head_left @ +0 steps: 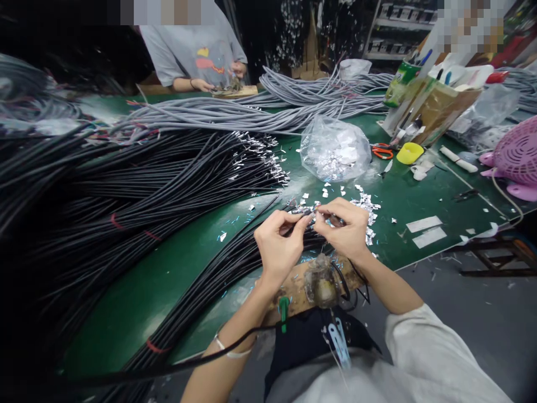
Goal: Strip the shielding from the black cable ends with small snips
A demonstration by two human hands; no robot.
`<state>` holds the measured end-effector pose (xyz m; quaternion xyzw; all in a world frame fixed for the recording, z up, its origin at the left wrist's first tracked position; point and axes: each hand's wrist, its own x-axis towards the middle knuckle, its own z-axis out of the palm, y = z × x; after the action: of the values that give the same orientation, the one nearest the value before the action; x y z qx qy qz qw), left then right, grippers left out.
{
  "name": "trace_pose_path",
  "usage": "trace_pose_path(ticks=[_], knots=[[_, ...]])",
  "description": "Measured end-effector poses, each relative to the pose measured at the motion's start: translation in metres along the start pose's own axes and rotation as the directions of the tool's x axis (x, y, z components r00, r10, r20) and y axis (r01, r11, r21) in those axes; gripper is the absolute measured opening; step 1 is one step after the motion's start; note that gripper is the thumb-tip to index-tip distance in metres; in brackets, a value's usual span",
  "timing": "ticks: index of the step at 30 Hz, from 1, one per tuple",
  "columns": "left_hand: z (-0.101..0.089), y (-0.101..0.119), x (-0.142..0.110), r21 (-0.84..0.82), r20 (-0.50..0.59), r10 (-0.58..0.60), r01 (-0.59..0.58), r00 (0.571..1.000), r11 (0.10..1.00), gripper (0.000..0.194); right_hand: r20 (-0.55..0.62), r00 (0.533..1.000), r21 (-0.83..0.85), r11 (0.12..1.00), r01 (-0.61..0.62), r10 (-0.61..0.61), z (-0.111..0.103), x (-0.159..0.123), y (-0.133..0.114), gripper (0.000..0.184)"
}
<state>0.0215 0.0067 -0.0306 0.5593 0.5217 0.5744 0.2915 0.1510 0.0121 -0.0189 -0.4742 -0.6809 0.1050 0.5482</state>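
My left hand (pixel 277 242) pinches the end of a black cable (pixel 218 268) above the near edge of the green table (pixel 168 280). My right hand (pixel 344 225) is closed close beside it, fingertips pressed on a small silver foil piece (pixel 312 211) at the cable's tip. Beneath my hands lies a wooden board (pixel 300 288) with a worn lump of material on it. Scraps of silver foil (pixel 364 204) are scattered just beyond my fingers. A thick bundle of black cables (pixel 126 196) with foil-wrapped ends fans across the left of the table.
A clear plastic bag of foil bits (pixel 334 148) sits beyond my hands. Grey cables (pixel 251 112) lie at the back, where another person (pixel 197 53) works. Orange scissors (pixel 382 151), a yellow cup (pixel 410 152), a cardboard box (pixel 436 106) and a pink fan (pixel 518 157) stand right.
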Motion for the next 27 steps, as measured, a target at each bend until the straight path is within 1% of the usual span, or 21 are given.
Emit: trace_pose_path(ticks=[2, 3, 4, 5, 6, 7, 8, 9, 10, 12, 15, 18, 21, 24, 25, 27], knots=[[-0.004, -0.008, 0.010, -0.019, 0.004, -0.116, 0.116, 0.993, 0.993, 0.023, -0.022, 0.999, -0.019, 1.000, -0.024, 0.024, -0.004, 0.003, 0.000, 0.011], [-0.010, -0.014, 0.018, -0.021, 0.048, -0.164, 0.165, 0.985, 0.986, 0.028, -0.054, 0.998, -0.019, 0.999, -0.037, 0.036, -0.006, 0.005, 0.000, 0.010], [-0.017, -0.020, 0.026, -0.003, 0.089, -0.184, 0.185, 0.979, 0.983, 0.034, -0.092, 0.995, -0.012, 0.999, -0.049, 0.048, -0.008, 0.007, 0.000, 0.010], [-0.027, -0.028, 0.034, 0.066, 0.112, -0.178, 0.172, 0.978, 0.983, 0.038, -0.131, 0.990, 0.003, 0.998, -0.061, 0.061, -0.009, 0.009, 0.001, 0.010], [-0.036, -0.036, 0.043, 0.193, 0.080, -0.154, 0.137, 0.985, 0.972, 0.039, -0.161, 0.984, 0.028, 0.997, -0.075, 0.078, -0.010, 0.010, 0.002, 0.012], [-0.045, -0.044, 0.050, 0.368, 0.062, -0.135, 0.103, 0.989, 0.924, 0.037, -0.173, 0.979, 0.061, 0.994, -0.095, 0.104, -0.011, 0.012, 0.003, 0.015], [-0.052, -0.052, 0.056, 0.545, 0.083, -0.135, 0.069, 0.987, 0.836, 0.033, -0.164, 0.977, 0.100, 0.987, -0.122, 0.137, -0.010, 0.012, 0.004, 0.020], [-0.056, -0.059, 0.061, 0.679, 0.125, -0.175, 0.045, 0.977, 0.733, 0.031, -0.137, 0.975, 0.137, 0.978, -0.156, 0.175, -0.010, 0.013, 0.005, 0.025], [-0.059, -0.066, 0.064, 0.711, 0.157, -0.212, 0.039, 0.965, 0.702, 0.028, -0.096, 0.974, 0.169, 0.967, -0.189, 0.207, -0.009, 0.012, 0.007, 0.030], [-0.056, -0.079, 0.067, 0.741, 0.203, -0.260, 0.025, 0.944, 0.671, 0.023, -0.002, 0.974, 0.194, 0.955, -0.223, 0.228, -0.006, 0.011, 0.009, 0.036], [-0.047, -0.089, 0.068, 0.765, 0.239, -0.301, 0.012, 0.923, 0.644, 0.020, 0.155, 0.975, 0.132, 0.975, -0.180, 0.159, -0.003, 0.010, 0.010, 0.036], [-0.043, -0.089, 0.067, 0.769, 0.270, -0.305, -0.014, 0.913, 0.639, 0.025, 0.282, 0.955, 0.035, 0.994, -0.105, 0.091, 0.000, 0.010, 0.013, 0.032], [-0.042, -0.082, 0.067, 0.742, 0.338, -0.287, -0.066, 0.896, 0.668, 0.028, 0.321, 0.945, -0.053, 0.997, -0.053, 0.067, 0.002, 0.010, 0.020, 0.026], [-0.046, -0.067, 0.065, 0.694, 0.424, -0.269, -0.120, 0.865, 0.709, 0.034, 0.338, 0.937, -0.172, 0.985, -0.034, 0.091, 0.003, 0.010, 0.028, 0.020], [-0.050, -0.060, 0.063, 0.682, 0.445, -0.266, -0.131, 0.855, 0.719, 0.036, 0.342, 0.933, -0.224, 0.974, -0.038, 0.115, 0.003, 0.010, 0.030, 0.020], [-0.063, -0.044, 0.051, 0.669, 0.456, -0.252, -0.142, 0.854, 0.729, 0.037, 0.341, 0.924, -0.334, 0.941, -0.052, 0.172, 0.002, 0.012, 0.035, 0.023]])
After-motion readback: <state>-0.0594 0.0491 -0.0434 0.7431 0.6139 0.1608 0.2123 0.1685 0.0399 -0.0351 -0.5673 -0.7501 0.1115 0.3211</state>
